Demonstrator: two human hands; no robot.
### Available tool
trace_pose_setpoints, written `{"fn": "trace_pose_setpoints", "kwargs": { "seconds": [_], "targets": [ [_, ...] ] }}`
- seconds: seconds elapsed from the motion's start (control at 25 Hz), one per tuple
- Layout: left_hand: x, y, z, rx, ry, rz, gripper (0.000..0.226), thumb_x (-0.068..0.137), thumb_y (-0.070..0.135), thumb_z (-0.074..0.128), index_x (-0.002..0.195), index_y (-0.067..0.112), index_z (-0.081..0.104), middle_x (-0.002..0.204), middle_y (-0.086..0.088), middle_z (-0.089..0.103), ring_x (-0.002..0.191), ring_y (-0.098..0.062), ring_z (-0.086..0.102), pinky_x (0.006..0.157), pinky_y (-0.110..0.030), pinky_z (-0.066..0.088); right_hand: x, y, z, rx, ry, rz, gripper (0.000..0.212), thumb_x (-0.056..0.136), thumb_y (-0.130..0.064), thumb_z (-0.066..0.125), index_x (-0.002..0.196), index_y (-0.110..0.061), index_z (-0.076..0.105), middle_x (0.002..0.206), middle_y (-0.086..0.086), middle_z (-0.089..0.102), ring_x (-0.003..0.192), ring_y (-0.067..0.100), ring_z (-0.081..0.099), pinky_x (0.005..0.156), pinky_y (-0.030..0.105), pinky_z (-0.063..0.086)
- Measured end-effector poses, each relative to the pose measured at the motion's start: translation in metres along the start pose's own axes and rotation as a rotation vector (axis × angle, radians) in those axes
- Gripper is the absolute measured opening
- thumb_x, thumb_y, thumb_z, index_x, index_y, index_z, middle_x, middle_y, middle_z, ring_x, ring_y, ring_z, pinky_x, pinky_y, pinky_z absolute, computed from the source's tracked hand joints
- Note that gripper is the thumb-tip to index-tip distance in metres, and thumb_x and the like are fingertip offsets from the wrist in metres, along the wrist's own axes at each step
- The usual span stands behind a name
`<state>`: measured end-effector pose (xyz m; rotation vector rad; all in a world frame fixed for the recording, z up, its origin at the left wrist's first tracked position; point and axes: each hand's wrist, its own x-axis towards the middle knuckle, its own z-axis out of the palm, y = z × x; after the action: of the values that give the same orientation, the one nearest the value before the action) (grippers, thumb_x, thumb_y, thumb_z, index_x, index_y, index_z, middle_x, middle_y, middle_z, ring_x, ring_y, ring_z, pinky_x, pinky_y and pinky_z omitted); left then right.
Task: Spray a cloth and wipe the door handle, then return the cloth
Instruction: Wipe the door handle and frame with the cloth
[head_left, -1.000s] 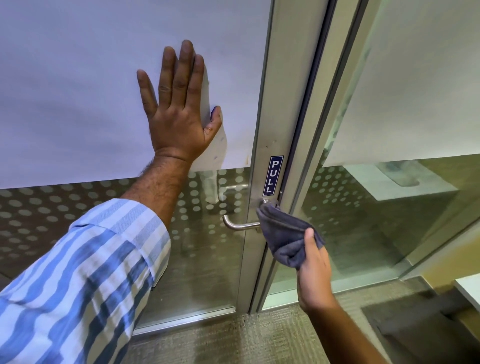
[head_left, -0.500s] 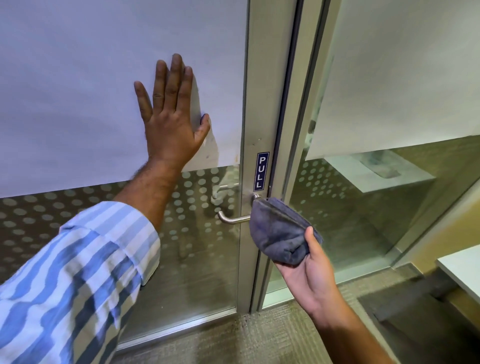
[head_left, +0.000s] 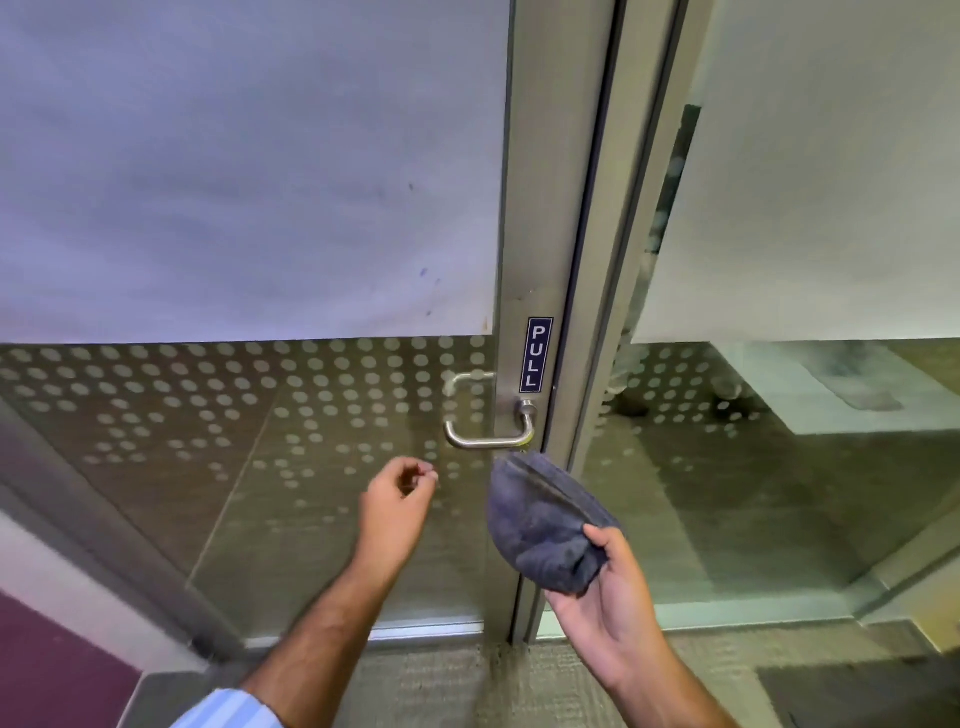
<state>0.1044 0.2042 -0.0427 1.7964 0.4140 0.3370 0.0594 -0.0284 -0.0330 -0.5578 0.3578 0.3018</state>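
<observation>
Grey cloth (head_left: 545, 535), bunched into a rounded wad, sits in the right hand (head_left: 608, 597), which grips it from below with the thumb pressed across its lower right edge and the palm turned up. Half a second ago the wad was pressed up against the base of the door handle (head_left: 488, 431); now its top edge hangs just under the handle's right end, close to it, though whether the two touch I cannot tell. The handle itself, a brushed-metal lever bent into a loop, is fully uncovered, standing out from the metal door frame (head_left: 550, 208) right below the blue PULL label (head_left: 539, 355).

The biggest change is the left hand (head_left: 400, 493). Earlier it lay flat with fingers spread on the frosted upper panel (head_left: 249, 166) of the door; it has dropped away from that panel and now hovers in front of the dotted glass (head_left: 208, 415) lower down, to the left of the handle and a little below it. Its fingers are curled in loosely, fingertips nearly meeting the thumb, and it holds nothing. The striped sleeve (head_left: 228, 712), which filled the lower left before, now shows only as a sliver at the bottom edge, with the bare forearm stretched out ahead of it.

Carpet (head_left: 441, 686) shows at the foot of the door
</observation>
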Motion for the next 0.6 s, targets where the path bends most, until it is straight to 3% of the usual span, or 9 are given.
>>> {"fn": "trace_pose_setpoints", "kwargs": {
  "seconds": [0.12, 0.2, 0.32, 0.44, 0.48, 0.6],
  "targets": [
    [-0.050, -0.025, 0.026, -0.296, -0.230, -0.639, 0.031, 0.112, 0.039, 0.054, 0.097, 0.019, 0.072, 0.085, -0.003, 0.074, 0.080, -0.022, 0.067, 0.070, -0.032, 0.048, 0.001, 0.002, -0.021, 0.019, 0.000, 0.113, 0.045, 0.084, -0.015, 0.057, 0.125, -0.002, 0.071, 0.123, 0.018, 0.080, 0.095, 0.031, 0.083, 0.075, 0.042, 0.069],
    [-0.077, -0.036, 0.040, -0.494, -0.318, -0.776, 0.042, 0.111, 0.051, 0.043, 0.106, 0.018, 0.068, 0.090, -0.004, 0.072, 0.081, -0.021, 0.068, 0.073, -0.033, 0.049, 0.002, 0.004, -0.030, 0.026, -0.023, 0.153, 0.045, 0.085, -0.015, 0.056, 0.126, 0.001, 0.069, 0.123, 0.020, 0.079, 0.097, 0.033, 0.082, 0.082, 0.042, 0.067],
    [-0.110, -0.035, 0.058, -0.756, -0.233, -0.768, 0.025, 0.102, 0.038, 0.055, 0.104, 0.017, 0.069, 0.097, -0.008, 0.073, 0.081, -0.020, 0.070, 0.073, -0.035, 0.054, 0.004, -0.001, -0.046, -0.014, -0.053, 0.212, 0.048, 0.085, -0.014, 0.056, 0.129, 0.002, 0.068, 0.126, 0.021, 0.078, 0.112, 0.035, 0.073, 0.098, 0.045, 0.054],
    [-0.129, -0.032, 0.063, -0.814, -0.134, -0.622, 0.008, 0.090, 0.018, 0.065, 0.097, 0.019, 0.069, 0.095, -0.009, 0.076, 0.081, -0.019, 0.074, 0.074, -0.036, 0.061, 0.004, -0.005, -0.064, -0.149, -0.083, 0.264, 0.050, 0.085, -0.008, 0.055, 0.131, 0.008, 0.067, 0.131, 0.028, 0.073, 0.123, 0.040, 0.067, 0.115, 0.053, 0.046],
    [-0.133, -0.031, 0.062, -0.815, -0.103, -0.591, 0.009, 0.093, 0.012, 0.063, 0.097, 0.018, 0.069, 0.094, -0.009, 0.077, 0.080, -0.018, 0.075, 0.070, -0.035, 0.063, 0.001, -0.006, -0.068, -0.200, -0.099, 0.263, 0.050, 0.083, -0.005, 0.056, 0.130, 0.008, 0.068, 0.130, 0.029, 0.073, 0.121, 0.040, 0.068, 0.115, 0.054, 0.047],
    [-0.141, -0.028, 0.053, -0.755, -0.018, -0.525, 0.016, 0.102, 0.004, 0.060, 0.101, 0.019, 0.066, 0.094, -0.008, 0.079, 0.076, -0.015, 0.076, 0.062, -0.032, 0.063, -0.009, -0.006, -0.079, -0.390, -0.150, 0.236, 0.044, 0.074, -0.005, 0.065, 0.118, -0.003, 0.072, 0.113, 0.020, 0.080, 0.097, 0.030, 0.077, 0.084, 0.044, 0.061]
  ]
}}
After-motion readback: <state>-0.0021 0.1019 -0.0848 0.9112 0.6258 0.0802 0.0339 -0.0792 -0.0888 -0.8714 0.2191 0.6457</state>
